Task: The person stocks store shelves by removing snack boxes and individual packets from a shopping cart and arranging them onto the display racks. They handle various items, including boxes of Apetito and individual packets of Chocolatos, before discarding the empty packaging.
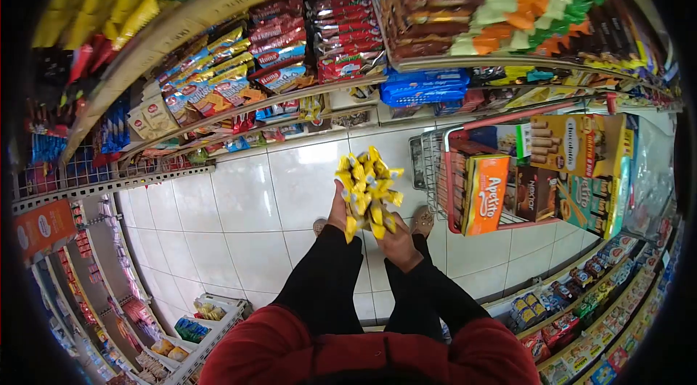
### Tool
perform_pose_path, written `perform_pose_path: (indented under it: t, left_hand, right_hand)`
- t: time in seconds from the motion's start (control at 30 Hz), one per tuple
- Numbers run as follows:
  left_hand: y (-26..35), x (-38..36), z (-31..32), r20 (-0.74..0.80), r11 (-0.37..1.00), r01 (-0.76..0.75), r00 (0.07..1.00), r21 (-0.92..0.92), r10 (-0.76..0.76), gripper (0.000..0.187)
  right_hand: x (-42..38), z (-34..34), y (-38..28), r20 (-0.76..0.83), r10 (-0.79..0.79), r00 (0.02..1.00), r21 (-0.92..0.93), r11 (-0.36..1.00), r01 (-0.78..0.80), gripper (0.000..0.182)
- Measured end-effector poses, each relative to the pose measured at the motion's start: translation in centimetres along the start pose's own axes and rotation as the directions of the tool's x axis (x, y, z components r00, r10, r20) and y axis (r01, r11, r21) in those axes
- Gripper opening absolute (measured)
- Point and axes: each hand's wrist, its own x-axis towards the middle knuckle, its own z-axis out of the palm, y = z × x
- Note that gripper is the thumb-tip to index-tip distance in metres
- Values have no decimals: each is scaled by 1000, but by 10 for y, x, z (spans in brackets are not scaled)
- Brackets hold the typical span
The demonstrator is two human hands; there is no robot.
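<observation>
A bunch of small yellow wrapped snack packets (368, 185) is held up in front of me, above the tiled floor. My left hand (337, 209) grips the bunch from its left side, with most of the fingers hidden behind the packets. Lower right, my right hand (399, 246) closes on the bottom of the same bunch. The printing on the packets is too small to read.
A red-rimmed shopping cart (456, 196) stands to the right, loaded with boxes, among them an orange Apetito box (485, 195). Shelves of snacks (283, 51) run along the far side. More shelves stand at the left (94, 276) and lower right (581, 298).
</observation>
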Motion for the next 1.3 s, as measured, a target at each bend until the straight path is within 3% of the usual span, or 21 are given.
perform_pose_path:
  t: [0.1, 0.13, 0.2, 0.27, 0.3, 0.33, 0.37, 0.4, 0.5, 0.6, 0.63, 0.67, 0.93, 0.97, 1.0, 1.03, 1.07, 1.1, 1.13, 1.2, 1.3]
  left_hand:
    - [-15, -12, 42, -248, 986, -130, 957, 100, 151, 78]
    - [-14, -15, 42, -162, 962, -99, 976, 253, 143, 77]
    - [-14, -18, 65, -140, 992, -115, 983, 45, 120, 79]
    - [-8, -22, 148, 132, 966, -145, 984, 215, 118, 96]
    - [-9, -31, 198, 187, 949, -241, 961, 205, 204, 77]
    - [-10, -42, 246, 238, 924, -335, 927, 186, 289, 58]
    - [-8, -34, 206, 589, 975, -223, 791, 20, 169, 81]
    - [6, -58, 257, 375, 834, -329, 913, 442, 161, 105]
    - [10, -96, 364, 475, 766, -438, 857, 470, 198, 118]
    - [15, -120, 408, 347, 740, -355, 922, 571, 174, 119]
    - [14, -126, 415, 395, 681, -397, 903, 615, 169, 119]
    - [15, -130, 423, 454, 614, -448, 877, 650, 158, 119]
    - [25, -177, 448, 484, 614, -430, 870, 662, 88, 114]
    - [25, -178, 452, 452, 615, -422, 884, 666, 118, 114]
    - [22, -183, 451, 442, 619, -413, 889, 669, 115, 114]
    - [21, -187, 452, 444, 668, -403, 888, 626, 121, 110]
    - [23, -186, 457, 459, 709, -404, 879, 578, 127, 106]
    - [22, -189, 453, 532, 760, -409, 841, 506, 99, 104]
    - [19, -189, 454, 528, 759, -411, 843, 506, 104, 104]
    - [9, -190, 456, 514, 847, -254, 857, 467, -26, 101]
    - [-5, -183, 444, 505, 888, -196, 862, 416, -46, 97]
  right_hand:
    - [3, -44, -45, 50, 178, 983, -30, 984, -177, 39]
    - [11, -62, -64, 15, 272, 962, -16, 962, -272, 46]
    - [23, -84, -90, -149, 199, 969, 24, 980, -198, 79]
    - [51, -105, -119, -443, 275, 853, 306, 941, -145, 110]
    - [57, -118, -128, -369, 303, 879, 285, 937, -203, 128]
    - [74, -133, -148, -457, 281, 844, 388, 917, -95, 108]
    - [85, -150, -166, -474, 261, 841, 375, 924, -76, 108]
    - [95, -166, -184, -462, 223, 859, 201, 969, -143, 101]
    - [115, -206, -240, -398, 162, 903, -332, 892, -306, 82]
    - [112, -227, -283, -307, 197, 931, -759, 540, -364, 72]
    - [106, -224, -269, -370, 72, 926, -375, 900, -220, 67]
    - [102, -222, -270, -378, 58, 924, -380, 900, -212, 67]
    - [109, -229, -359, -398, 22, 917, -880, 271, -389, 65]
    - [100, -228, -336, -319, 279, 906, -348, 855, -385, 50]
    - [97, -239, -333, -316, 289, 904, -345, 852, -393, 50]
    - [97, -250, -331, -179, 240, 954, 111, 968, -223, 49]
    - [102, -258, -328, -92, 113, 989, 556, 830, -43, 50]
    - [98, -251, -335, -301, -46, 953, 589, 777, 223, 55]
    - [100, -262, -333, -296, -45, 954, 594, 774, 221, 55]
    - [109, -298, -334, 97, -456, 885, 46, 890, 454, 64]
    - [107, -342, -354, 229, -394, 890, 144, 918, 369, 70]
